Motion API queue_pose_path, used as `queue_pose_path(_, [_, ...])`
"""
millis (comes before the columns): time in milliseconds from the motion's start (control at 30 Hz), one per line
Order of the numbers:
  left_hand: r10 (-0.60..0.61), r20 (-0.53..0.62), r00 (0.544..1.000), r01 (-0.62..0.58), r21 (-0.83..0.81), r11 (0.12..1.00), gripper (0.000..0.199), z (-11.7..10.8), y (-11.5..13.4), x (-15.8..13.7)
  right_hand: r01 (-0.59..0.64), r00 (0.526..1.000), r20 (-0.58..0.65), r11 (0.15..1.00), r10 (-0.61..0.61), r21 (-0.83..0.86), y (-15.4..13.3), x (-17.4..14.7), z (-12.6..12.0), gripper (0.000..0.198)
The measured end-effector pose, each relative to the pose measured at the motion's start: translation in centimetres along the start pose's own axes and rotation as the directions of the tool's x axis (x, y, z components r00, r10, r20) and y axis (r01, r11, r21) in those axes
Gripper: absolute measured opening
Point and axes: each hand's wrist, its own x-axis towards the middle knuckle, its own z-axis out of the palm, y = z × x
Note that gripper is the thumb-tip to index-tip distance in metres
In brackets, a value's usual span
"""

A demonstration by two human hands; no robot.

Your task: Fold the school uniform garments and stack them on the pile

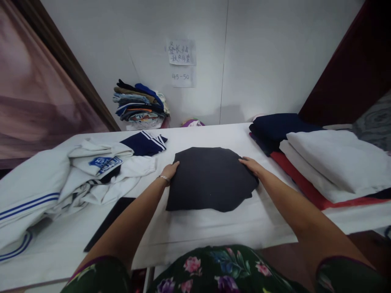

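A dark grey folded garment point(210, 179) lies flat on the white-covered table point(195, 228) in front of me. My left hand point(170, 170) grips its left edge, thumb on top and the other fingers hidden beneath or behind the cloth. On the opposite side, my right hand point(251, 166) holds the upper right edge, its thumb and part of the fingers showing on the fabric. The cloth rests on the table between both hands, its right edge somewhat uneven.
Left of me lies a loose heap of white clothing point(100, 171) with blue stripes, beside a navy striped piece point(143, 143). Folded garments are stacked at the right, white point(332, 162), red point(299, 179) and navy point(277, 126). Another clothes pile point(140, 103) stands by the wall.
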Motion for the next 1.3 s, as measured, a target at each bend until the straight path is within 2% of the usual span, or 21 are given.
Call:
queue_pose_path(67, [0.016,-0.022,1.000,-0.015,0.073,0.997,0.049,-0.3,0.0,-0.1,0.026,0.997,-0.077,0.997,-0.031,-0.073,0.0,0.1,-0.5,0.064])
queue_pose_path(100, [0.076,-0.039,0.996,-0.071,0.121,0.990,0.052,-0.3,0.2,-0.4,0.069,0.991,-0.104,0.988,-0.083,-0.139,-0.3,0.1,-0.6,0.067])
queue_pose_path(133, [0.177,-0.054,0.983,-0.166,0.175,0.971,0.054,-0.2,0.4,-0.8,0.142,0.978,-0.115,0.963,-0.172,-0.230,-0.7,0.0,-0.5,0.067])
queue_pose_path(167, [0.305,-0.057,0.951,-0.284,0.235,0.929,0.055,0.1,0.8,-1.4,0.239,0.952,-0.104,0.910,-0.289,-0.339,-1.2,-0.2,-0.2,0.065])
queue_pose_path(233, [0.540,-0.008,0.841,-0.504,0.348,0.790,0.056,1.0,1.7,-2.4,0.449,0.847,0.006,0.709,-0.531,-0.544,-2.3,-0.7,1.1,0.061])
queue_pose_path(267, [0.605,0.033,0.796,-0.568,0.387,0.726,0.058,1.6,2.2,-2.7,0.534,0.783,0.090,0.591,-0.615,-0.605,-2.8,-0.9,2.0,0.060])
queue_pose_path(300, [0.629,0.075,0.774,-0.596,0.424,0.682,0.060,2.3,2.7,-2.8,0.594,0.733,0.169,0.498,-0.659,-0.632,-3.2,-1.1,2.9,0.061])
queue_pose_path(333, [0.612,0.120,0.782,-0.592,0.454,0.666,0.063,2.9,3.1,-2.7,0.630,0.703,0.240,0.429,-0.670,-0.647,-3.4,-1.0,3.8,0.062])
queue_pose_path(367, [0.562,0.173,0.809,-0.568,0.474,0.673,0.066,3.4,3.4,-2.4,0.638,0.703,0.293,0.394,-0.647,-0.662,-3.5,-0.9,4.5,0.064])
queue_pose_path(433, [0.410,0.283,0.867,-0.498,0.488,0.717,0.071,4.1,3.6,-1.4,0.585,0.776,0.328,0.418,-0.539,-0.695,-3.1,-0.1,5.3,0.066])
queue_pose_path(500, [0.294,0.369,0.882,-0.452,0.480,0.752,0.074,4.4,3.6,-0.5,0.493,0.856,0.292,0.502,-0.427,-0.711,-2.3,0.9,5.4,0.066])
queue_pose_path(533, [0.278,0.388,0.878,-0.449,0.471,0.760,0.074,4.5,3.5,-0.2,0.463,0.876,0.271,0.538,-0.398,-0.704,-1.9,1.4,5.3,0.065])
queue_pose_path(733, [0.320,0.319,0.892,-0.432,0.395,0.811,0.071,4.6,3.1,0.0,0.495,0.866,0.281,0.641,-0.412,-0.587,-1.1,2.5,3.9,0.058])
queue_pose_path(800, [0.341,0.280,0.897,-0.422,0.317,0.850,0.065,4.1,3.2,-0.3,0.476,0.879,0.247,0.707,-0.408,-0.523,-1.2,1.8,3.2,0.057])
queue_pose_path(867, [0.415,0.196,0.888,-0.451,0.199,0.870,0.057,3.3,3.0,-1.3,0.478,0.875,0.181,0.749,-0.448,-0.458,-1.0,0.2,2.4,0.055])
queue_pose_path(933, [0.548,0.114,0.829,-0.559,0.120,0.820,0.050,2.4,2.7,-3.3,0.563,0.815,0.135,0.713,-0.564,-0.417,-0.3,-2.4,1.6,0.050])
queue_pose_path(967, [0.626,0.096,0.774,-0.634,0.116,0.765,0.047,2.0,2.4,-4.8,0.633,0.756,0.140,0.659,-0.639,-0.407,0.2,-4.0,1.2,0.048])
queue_pose_path(1067, [0.794,0.192,0.577,-0.816,0.178,0.550,0.047,1.4,1.0,-10.3,0.808,0.551,0.276,0.422,-0.788,-0.411,1.9,-9.1,0.6,0.053])
queue_pose_path(1133, [0.833,0.277,0.479,-0.876,0.220,0.430,0.052,1.7,-0.1,-13.6,0.847,0.473,0.400,0.282,-0.785,-0.450,3.1,-11.7,0.8,0.061])
queue_pose_path(1200, [0.843,0.318,0.433,-0.895,0.263,0.361,0.059,2.3,-0.9,-16.0,0.850,0.436,0.488,0.169,-0.756,-0.498,3.8,-13.3,1.3,0.067])
queue_pose_path(1300, [0.852,0.290,0.436,-0.880,0.336,0.336,0.066,3.5,-1.3,-17.4,0.831,0.409,0.530,0.064,-0.742,-0.552,4.0,-14.0,2.3,0.075])
